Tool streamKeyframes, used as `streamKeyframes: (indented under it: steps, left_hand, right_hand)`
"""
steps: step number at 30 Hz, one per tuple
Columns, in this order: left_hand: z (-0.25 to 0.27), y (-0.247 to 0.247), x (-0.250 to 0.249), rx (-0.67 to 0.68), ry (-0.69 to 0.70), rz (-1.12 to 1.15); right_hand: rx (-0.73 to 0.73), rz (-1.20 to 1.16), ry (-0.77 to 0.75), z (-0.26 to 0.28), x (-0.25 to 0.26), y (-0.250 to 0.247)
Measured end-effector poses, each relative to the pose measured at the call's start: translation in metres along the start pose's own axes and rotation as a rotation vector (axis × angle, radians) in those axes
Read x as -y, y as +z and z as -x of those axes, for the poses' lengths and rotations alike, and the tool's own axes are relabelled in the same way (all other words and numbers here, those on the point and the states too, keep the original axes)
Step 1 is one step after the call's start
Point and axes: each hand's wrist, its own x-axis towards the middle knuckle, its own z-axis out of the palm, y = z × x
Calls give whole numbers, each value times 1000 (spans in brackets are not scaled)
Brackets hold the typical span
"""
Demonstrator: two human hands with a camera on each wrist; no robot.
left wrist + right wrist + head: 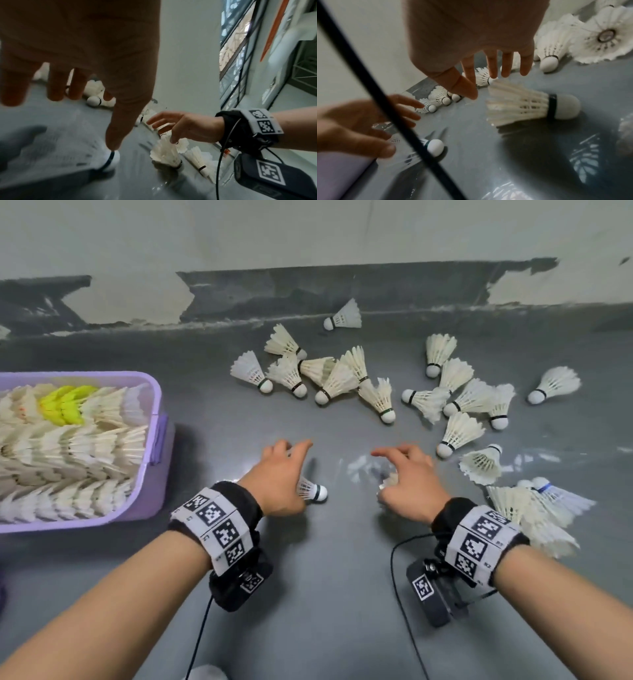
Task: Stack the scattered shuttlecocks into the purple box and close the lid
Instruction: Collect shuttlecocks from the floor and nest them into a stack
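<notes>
Nearest the head camera: two bare forearms, each wrist wrapped in a black band with white coded markers point(219, 525), a small black camera unit point(432, 594) slung under each and a thin black cable point(198, 635) trailing off.

Left hand point(284, 474) low over the grey floor point(325, 594), fingers spread and loose, gripping nothing; beneath its palm a white shuttlecock point(312, 491) on its side, cork tip pointing right (thumb tip at or just above the dark band in the left wrist view, contact hard to judge).

Right hand point(409, 479) likewise released, fingers fanned and relaxed, poised above a second shuttlecock point(532, 105) lying on its side on the floor, feathers toward the wall, cork toward the wrist; no clear touch between fingers and feathers.

Left of the hands, on the floor: the purple box point(156, 419), lid off, packed with rows of nested white shuttlecocks and a few yellow-green ones point(65, 405).

Beyond the hands, scattered loose shuttlecocks point(329, 378) in two clusters near the foot of the wall, one single point(344, 316) right by the skirting, another point(555, 385) off to the far right. Beside the right wrist, a short nested stack point(534, 515) lying on the floor, one piece with a blue band.

Peeling grey paint along the base of the pale wall point(308, 231).
</notes>
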Motion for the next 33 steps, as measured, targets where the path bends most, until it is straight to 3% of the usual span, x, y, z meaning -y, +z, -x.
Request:
streamKeyframes:
  steps: [3, 7, 9, 14, 19, 24, 33]
  left_hand:
    - [-4, 12, -1, 55, -33, -14]
    - [-10, 12, -6, -56, -70, -15]
    - [-11, 3, -12, -69, -93, 45]
    - [-10, -26, -34, -198, -59, 146]
    - [-17, -23, -63, -243, -36, 229]
    - [-18, 1, -93, -198, -37, 553]
    - [-34, 12, -125, -300, 49, 700]
  right_hand:
    - [73, 67, -32, -1, -10, 4]
    - [87, 95, -33, -6, -34, 0]
    - [36, -21, -38, -7, -41, -1]
    - [-296, -448, -49, -8, -20, -18]
    - [-387, -870, -222, 6, 16, -37]
    - [-345, -710, -304, 12, 13, -28]
    - [-276, -598, -185, 23, -37, -36]
